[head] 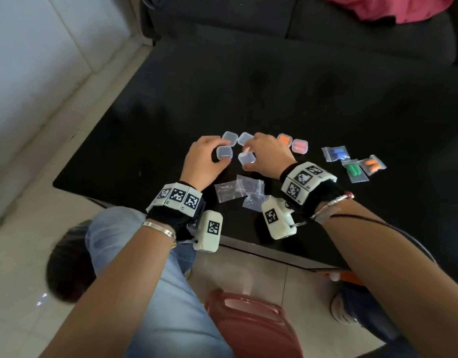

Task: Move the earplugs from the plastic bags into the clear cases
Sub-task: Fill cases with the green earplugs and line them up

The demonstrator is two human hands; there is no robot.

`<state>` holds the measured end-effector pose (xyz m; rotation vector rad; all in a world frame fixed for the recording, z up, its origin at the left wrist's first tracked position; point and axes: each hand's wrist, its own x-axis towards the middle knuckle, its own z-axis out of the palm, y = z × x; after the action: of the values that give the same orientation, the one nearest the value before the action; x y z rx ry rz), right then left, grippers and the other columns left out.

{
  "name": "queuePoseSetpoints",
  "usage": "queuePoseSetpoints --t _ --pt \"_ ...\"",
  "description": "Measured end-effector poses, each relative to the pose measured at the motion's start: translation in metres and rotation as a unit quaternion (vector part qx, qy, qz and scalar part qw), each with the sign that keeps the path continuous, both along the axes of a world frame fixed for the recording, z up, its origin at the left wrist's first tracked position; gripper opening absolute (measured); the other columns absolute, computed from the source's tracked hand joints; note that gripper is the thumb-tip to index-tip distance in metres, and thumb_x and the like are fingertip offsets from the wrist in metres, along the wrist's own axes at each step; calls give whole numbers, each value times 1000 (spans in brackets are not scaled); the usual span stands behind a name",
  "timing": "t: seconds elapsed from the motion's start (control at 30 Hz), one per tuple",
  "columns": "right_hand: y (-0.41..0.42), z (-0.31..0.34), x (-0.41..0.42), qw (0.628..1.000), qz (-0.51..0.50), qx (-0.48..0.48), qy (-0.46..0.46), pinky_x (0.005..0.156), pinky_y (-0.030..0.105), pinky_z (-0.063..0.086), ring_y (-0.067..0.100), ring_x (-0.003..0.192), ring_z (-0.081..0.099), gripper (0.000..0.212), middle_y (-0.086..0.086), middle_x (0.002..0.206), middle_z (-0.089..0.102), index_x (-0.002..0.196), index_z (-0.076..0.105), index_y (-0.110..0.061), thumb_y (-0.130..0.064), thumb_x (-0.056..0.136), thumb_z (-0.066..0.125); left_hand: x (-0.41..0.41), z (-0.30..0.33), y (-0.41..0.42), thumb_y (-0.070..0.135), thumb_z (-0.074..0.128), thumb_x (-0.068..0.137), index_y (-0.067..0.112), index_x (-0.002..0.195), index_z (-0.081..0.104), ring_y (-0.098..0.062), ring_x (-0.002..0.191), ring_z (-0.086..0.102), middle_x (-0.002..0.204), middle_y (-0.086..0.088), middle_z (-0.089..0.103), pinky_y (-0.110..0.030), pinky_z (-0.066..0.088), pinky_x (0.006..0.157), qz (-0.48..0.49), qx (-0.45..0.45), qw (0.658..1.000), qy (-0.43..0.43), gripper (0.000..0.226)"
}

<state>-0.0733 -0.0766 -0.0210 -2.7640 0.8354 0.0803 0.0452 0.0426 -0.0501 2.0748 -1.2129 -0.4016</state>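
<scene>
Forearms nearest camera, each with a marker-tagged wrist band.

Left hand (204,157) grasps a clear case (224,152) on the bench (124,140). Right hand (268,156) has its fingers curled round another clear case (246,158).

Done: two cases filled, one orange (285,139), one pink (299,146). Empty bags (238,190) lie near the bench edge, about three; exact count unclear.

Left: three full bags, blue (336,153), green (354,170), orange (372,164). Four cases appear empty, counting both being handled. Judged under halfway.
</scene>
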Motion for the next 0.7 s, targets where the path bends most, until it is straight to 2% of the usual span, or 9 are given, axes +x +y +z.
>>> queuePoseSetpoints --t 0.07,0.1,0.2,0.27,0.37,0.5,0.6,0.7 --pt "2 6 -15 984 -69 138 -84 82 28 49 14 96 58 35 1 107 60 113 61 -12 -30 83 67 -17 13 3 18 70 81 22 121 58 -12 111 55 122 3 56 -29 49 93 -51 -45 996 58 42" --pt "5 9 -24 961 -100 221 -132 79 26 51 12 92 59 34 -1 102 61 111 61 -12 -29 83 68 -26 20 5 16 70 82 20 122 57 -7 109 57 120 4 57 -23 50 90 -67 -61 990 104 43" --pt "21 18 -59 856 -160 429 -241 66 20 52 11 80 62 24 0 88 64 105 62 -10 -29 90 60 -50 38 10 13 71 81 15 122 58 -2 103 62 116 3 63 -14 51 84 -83 -103 973 192 43" --pt "31 22 -83 800 -185 492 -288 65 19 53 9 74 62 28 4 86 65 102 65 -6 -31 94 53 -68 43 11 12 71 81 14 121 60 0 102 63 111 5 65 -14 52 83 -105 -108 967 205 41" --pt "41 25 -110 789 -207 483 -319 67 19 55 10 74 65 29 7 88 67 101 67 -6 -30 95 51 -91 47 10 13 70 82 16 117 61 2 99 63 107 9 65 -12 51 79 -130 -106 960 226 35" --pt "47 24 -137 793 -232 453 -335 67 18 55 10 78 68 32 7 95 67 108 62 -2 -25 86 64 -117 43 10 12 72 80 13 109 60 -4 94 66 103 4 67 -14 52 76 -159 -118 950 241 31" --pt "52 23 -154 774 -253 462 -351 66 18 54 8 74 68 38 5 94 64 108 58 -2 -24 79 70 -134 39 10 6 70 79 13 102 60 -3 89 67 96 2 68 -13 52 71 -157 -133 948 244 26" --pt "57 22 -169 764 -237 474 -368 71 20 54 10 83 69 37 5 97 68 107 62 -8 -29 77 67 -141 34 11 6 70 79 14 108 58 -8 90 67 100 -2 65 -17 53 71 -167 -127 939 274 32"
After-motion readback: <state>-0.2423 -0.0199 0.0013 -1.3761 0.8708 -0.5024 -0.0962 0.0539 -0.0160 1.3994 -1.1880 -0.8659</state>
